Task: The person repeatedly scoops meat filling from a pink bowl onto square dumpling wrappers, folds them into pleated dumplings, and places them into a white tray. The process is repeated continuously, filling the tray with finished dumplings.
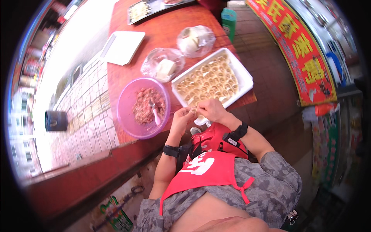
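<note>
My left hand [183,118] and my right hand [213,110] meet at the near edge of a white plastic tray [245,76]. Their fingertips pinch a small pale dumpling [194,110], partly hidden by the fingers. Rows of folded dumplings [210,78] fill much of the tray. Left of my hands stands a purple plastic bowl [123,108] of minced meat filling [143,105], with a pink-handled spoon [156,114] resting in it. Beyond the bowl, a stack of pale wrappers [165,69] lies in an open clear plastic bag [148,62].
Another clear bag [200,36] with pale contents sits farther back on the red-brown table [156,36]. A white tray [124,47] lies at the left edge, a dark metal tray [158,11] at the far end. A green stool [229,24] stands beyond the table, near a person in dark clothing.
</note>
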`<state>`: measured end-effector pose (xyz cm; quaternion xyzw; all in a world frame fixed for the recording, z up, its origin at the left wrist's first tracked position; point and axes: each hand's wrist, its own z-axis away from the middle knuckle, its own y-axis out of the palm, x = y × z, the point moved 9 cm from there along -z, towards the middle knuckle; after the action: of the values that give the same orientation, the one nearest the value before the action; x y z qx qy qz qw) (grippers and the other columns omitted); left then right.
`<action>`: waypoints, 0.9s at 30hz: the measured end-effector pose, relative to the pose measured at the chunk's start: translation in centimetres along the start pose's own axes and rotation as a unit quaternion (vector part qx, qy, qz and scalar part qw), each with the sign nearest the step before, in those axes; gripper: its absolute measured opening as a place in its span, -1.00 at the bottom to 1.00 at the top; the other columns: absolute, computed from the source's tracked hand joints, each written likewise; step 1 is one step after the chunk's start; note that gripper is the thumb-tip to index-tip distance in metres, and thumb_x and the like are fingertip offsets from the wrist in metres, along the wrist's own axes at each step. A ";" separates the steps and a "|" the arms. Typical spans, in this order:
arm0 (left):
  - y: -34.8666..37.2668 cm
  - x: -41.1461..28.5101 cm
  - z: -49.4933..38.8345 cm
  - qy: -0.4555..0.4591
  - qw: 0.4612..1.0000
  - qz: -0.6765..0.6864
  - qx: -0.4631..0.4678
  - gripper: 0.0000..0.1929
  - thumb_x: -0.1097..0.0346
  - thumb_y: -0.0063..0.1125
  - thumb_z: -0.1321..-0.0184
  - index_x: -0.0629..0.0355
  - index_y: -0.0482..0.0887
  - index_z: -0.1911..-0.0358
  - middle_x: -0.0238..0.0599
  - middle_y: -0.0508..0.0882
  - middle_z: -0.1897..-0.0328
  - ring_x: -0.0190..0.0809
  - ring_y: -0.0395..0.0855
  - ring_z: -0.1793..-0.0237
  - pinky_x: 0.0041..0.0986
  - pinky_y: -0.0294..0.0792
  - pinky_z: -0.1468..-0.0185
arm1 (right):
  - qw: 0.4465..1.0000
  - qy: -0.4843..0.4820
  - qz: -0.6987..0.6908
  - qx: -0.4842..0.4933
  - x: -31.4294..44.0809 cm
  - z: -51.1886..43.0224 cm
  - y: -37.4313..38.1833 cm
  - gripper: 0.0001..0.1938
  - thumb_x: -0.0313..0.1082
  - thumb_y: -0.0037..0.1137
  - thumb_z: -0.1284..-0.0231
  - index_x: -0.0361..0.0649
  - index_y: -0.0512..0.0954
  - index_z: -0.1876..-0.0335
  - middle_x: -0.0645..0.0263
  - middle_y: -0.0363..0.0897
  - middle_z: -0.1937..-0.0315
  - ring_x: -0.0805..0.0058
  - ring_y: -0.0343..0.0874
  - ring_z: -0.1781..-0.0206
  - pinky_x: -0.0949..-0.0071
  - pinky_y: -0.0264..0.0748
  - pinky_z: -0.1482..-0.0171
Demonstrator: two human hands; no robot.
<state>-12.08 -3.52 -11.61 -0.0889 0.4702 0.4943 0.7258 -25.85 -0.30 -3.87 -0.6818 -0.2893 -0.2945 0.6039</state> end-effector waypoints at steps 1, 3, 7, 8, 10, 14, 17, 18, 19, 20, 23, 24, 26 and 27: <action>1.3 1.1 -0.8 -0.010 0.999 0.015 0.032 -0.75 0.32 0.20 -0.34 0.30 0.63 0.00 -0.28 0.74 0.13 -0.34 0.72 0.15 -0.50 0.57 -0.01 | 0.999 0.037 0.001 -0.017 -1.6 1.3 -0.3 -0.82 -0.22 0.13 -0.14 -0.14 0.59 0.46 0.08 0.60 0.51 0.02 0.62 0.38 0.10 0.50 0.32; 3.6 3.0 -2.2 -0.042 0.996 -0.020 0.073 -0.74 0.34 0.20 -0.33 0.31 0.62 -0.02 -0.25 0.74 0.11 -0.32 0.73 0.13 -0.48 0.57 -0.04 | 0.994 0.098 -0.016 -0.047 -4.4 4.1 -1.0 -0.81 -0.22 0.14 -0.13 -0.14 0.59 0.48 0.08 0.59 0.53 0.00 0.61 0.39 0.09 0.50 0.34; 7.8 5.1 -4.7 -0.086 0.984 -0.101 0.119 -0.71 0.32 0.23 -0.30 0.35 0.61 0.00 -0.23 0.75 0.18 -0.32 0.74 0.15 -0.54 0.56 0.02 | 0.975 0.198 -0.013 -0.100 -8.7 8.5 -3.1 -0.83 -0.21 0.13 -0.16 -0.11 0.63 0.41 0.05 0.61 0.50 0.02 0.63 0.38 0.12 0.51 0.33; 9.0 4.8 -5.4 -0.068 0.980 -0.128 0.134 -0.72 0.32 0.23 -0.29 0.34 0.61 0.01 -0.24 0.74 0.20 -0.33 0.73 0.17 -0.56 0.55 0.05 | 0.970 0.203 -0.049 -0.121 -9.5 9.2 -3.9 -0.85 -0.22 0.19 -0.16 -0.11 0.67 0.35 0.07 0.61 0.50 0.04 0.64 0.38 0.17 0.53 0.33; 11.0 4.2 -7.5 -0.053 0.970 -0.185 0.147 -0.73 0.32 0.24 -0.27 0.34 0.63 0.04 -0.25 0.74 0.23 -0.37 0.72 0.21 -0.60 0.53 0.10 | 0.967 0.191 -0.080 -0.148 -11.0 9.9 -5.8 -0.84 -0.25 0.24 -0.14 -0.12 0.68 0.26 0.10 0.63 0.49 0.10 0.65 0.40 0.24 0.55 0.32; 15.3 -0.7 -14.5 0.074 0.918 -0.372 0.111 -0.73 0.31 0.27 -0.17 0.37 0.67 0.15 -0.27 0.73 0.30 -0.38 0.68 0.30 -0.54 0.52 0.16 | 0.954 0.174 -0.096 -0.226 -15.1 10.6 -11.1 -0.69 -0.33 0.33 -0.09 -0.24 0.63 0.05 0.15 0.68 0.29 0.29 0.68 0.30 0.35 0.58 0.24; 18.7 -5.9 -20.1 0.207 0.854 -0.475 0.040 -0.72 0.26 0.28 -0.15 0.33 0.71 0.17 -0.18 0.76 0.31 -0.26 0.72 0.30 -0.42 0.54 0.13 | 0.942 0.169 -0.039 -0.286 -19.0 11.6 -15.9 -0.73 -0.41 0.29 -0.10 -0.27 0.61 0.07 0.14 0.64 0.26 0.27 0.65 0.31 0.33 0.57 0.20; 19.9 -7.1 -22.1 0.226 0.853 -0.470 0.033 -0.73 0.25 0.27 -0.12 0.29 0.72 0.19 -0.11 0.76 0.33 -0.16 0.74 0.30 -0.36 0.54 0.14 | 0.937 0.175 -0.043 -0.298 -20.5 11.8 -17.1 -0.74 -0.44 0.28 -0.10 -0.27 0.60 0.08 0.14 0.64 0.27 0.26 0.64 0.31 0.33 0.56 0.20; 21.2 -8.2 -23.9 0.259 0.848 -0.462 0.027 -0.74 0.24 0.26 -0.10 0.26 0.73 0.22 -0.05 0.76 0.35 -0.06 0.76 0.30 -0.29 0.54 0.15 | 0.930 0.190 -0.064 -0.307 -22.1 12.1 -17.8 -0.76 -0.46 0.27 -0.10 -0.28 0.60 0.09 0.15 0.63 0.27 0.26 0.64 0.32 0.33 0.56 0.21; 22.0 -8.8 -25.5 0.271 0.836 -0.477 0.012 -0.75 0.26 0.25 -0.08 0.26 0.73 0.23 -0.04 0.75 0.35 -0.03 0.75 0.28 -0.27 0.54 0.14 | 0.930 0.184 -0.063 -0.311 -23.1 12.1 -18.6 -0.77 -0.49 0.25 -0.11 -0.28 0.59 0.10 0.15 0.63 0.27 0.26 0.64 0.32 0.33 0.56 0.21; 23.4 -9.5 -29.7 0.287 0.798 -0.529 -0.025 -0.79 0.31 0.22 -0.04 0.25 0.71 0.26 -0.01 0.75 0.33 0.05 0.73 0.25 -0.21 0.53 0.13 | 0.935 0.171 -0.080 -0.301 -25.8 11.6 -19.6 -0.78 -0.50 0.24 -0.11 -0.28 0.60 0.10 0.14 0.63 0.28 0.26 0.64 0.31 0.33 0.56 0.21; 23.6 -9.2 -30.8 0.279 0.783 -0.554 -0.034 -0.79 0.33 0.21 -0.03 0.25 0.70 0.27 0.00 0.74 0.31 0.08 0.72 0.24 -0.19 0.52 0.12 | 0.938 0.167 -0.072 -0.296 -26.3 11.4 -19.8 -0.78 -0.50 0.24 -0.11 -0.28 0.60 0.10 0.14 0.63 0.29 0.25 0.64 0.31 0.33 0.56 0.21; 23.6 -8.3 -32.2 0.266 0.764 -0.587 -0.042 -0.80 0.36 0.19 -0.01 0.24 0.69 0.27 0.02 0.73 0.29 0.12 0.70 0.21 -0.15 0.51 0.11 | 0.941 0.171 -0.080 -0.281 -27.4 11.2 -19.9 -0.79 -0.51 0.22 -0.13 -0.28 0.61 0.10 0.13 0.63 0.30 0.24 0.64 0.31 0.33 0.56 0.21; 23.6 -7.8 -32.8 0.260 0.760 -0.594 -0.040 -0.80 0.36 0.19 -0.01 0.24 0.69 0.27 0.02 0.73 0.28 0.12 0.69 0.20 -0.15 0.50 0.10 | 0.942 0.166 -0.079 -0.283 -27.7 11.2 -20.2 -0.80 -0.50 0.21 -0.13 -0.28 0.61 0.11 0.12 0.63 0.30 0.24 0.65 0.31 0.33 0.56 0.22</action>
<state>-50.99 -16.25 -15.47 -0.5045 0.4735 -0.0602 0.7195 -58.65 11.80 -12.57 -0.7410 -0.1429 -0.5197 0.4006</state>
